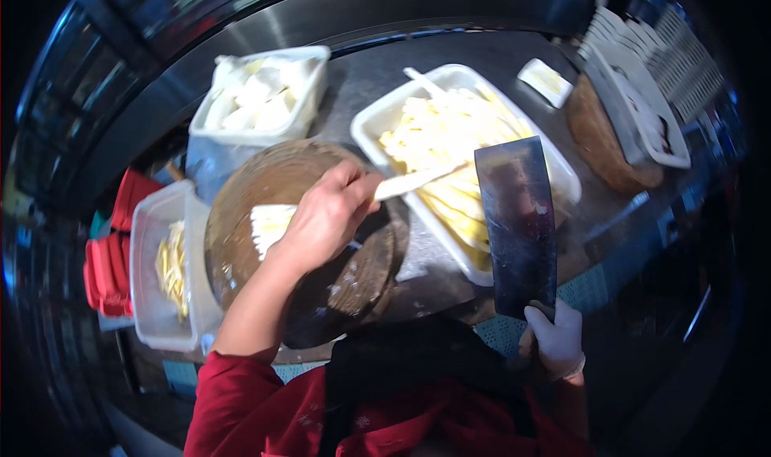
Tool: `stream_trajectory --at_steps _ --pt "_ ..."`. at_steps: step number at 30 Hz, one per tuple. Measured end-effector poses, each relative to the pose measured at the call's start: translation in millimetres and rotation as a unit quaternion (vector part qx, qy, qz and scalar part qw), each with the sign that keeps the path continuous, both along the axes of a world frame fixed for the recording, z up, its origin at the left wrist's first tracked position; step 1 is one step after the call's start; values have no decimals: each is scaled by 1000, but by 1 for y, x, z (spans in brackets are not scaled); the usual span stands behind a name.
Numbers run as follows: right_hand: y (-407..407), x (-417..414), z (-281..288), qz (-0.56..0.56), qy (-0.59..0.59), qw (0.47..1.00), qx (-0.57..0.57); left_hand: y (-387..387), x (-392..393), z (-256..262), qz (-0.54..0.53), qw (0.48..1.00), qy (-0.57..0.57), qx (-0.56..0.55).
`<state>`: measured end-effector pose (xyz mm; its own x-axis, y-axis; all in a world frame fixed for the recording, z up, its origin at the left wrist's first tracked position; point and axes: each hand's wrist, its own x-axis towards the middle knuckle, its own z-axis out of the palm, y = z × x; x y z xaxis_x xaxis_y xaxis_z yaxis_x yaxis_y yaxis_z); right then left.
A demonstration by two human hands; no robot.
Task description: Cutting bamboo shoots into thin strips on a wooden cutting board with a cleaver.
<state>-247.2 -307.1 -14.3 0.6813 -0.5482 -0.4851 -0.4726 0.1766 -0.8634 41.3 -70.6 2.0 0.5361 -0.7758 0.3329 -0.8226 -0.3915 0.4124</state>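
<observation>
My bare left hand (pixel 334 213) is closed on a pale, flat strip of food (pixel 415 182), whose far end reaches over a large white tub (pixel 557 168) heaped with pale yellow strips (pixel 446 129). Below that hand, a white block cut into strips (pixel 270 225) lies on a round wooden chopping block (pixel 241 186). My right hand (pixel 555 336), in a white glove, grips a cleaver (pixel 517 222) by its handle. The broad blade is raised over the tub's right side and hides part of it. A white handle (pixel 424 82) sticks out at the tub's back.
A white tub (pixel 289 133) of white chunks stands back left. Left of the block are a translucent bin (pixel 144 300) with yellowish strips and red containers (pixel 108 270). At right are a small white dish (pixel 545 82) and a long container (pixel 638 110) resting on another round wooden block (pixel 593 135).
</observation>
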Motion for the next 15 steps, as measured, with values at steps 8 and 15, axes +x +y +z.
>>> stream_trajectory --at_steps 8,15 --pt "30 74 -8 450 -144 832 -290 148 -78 -62 226 972 -44 57" --pt "87 123 21 523 -26 822 -222 153 -121 -105 354 933 20 -56"
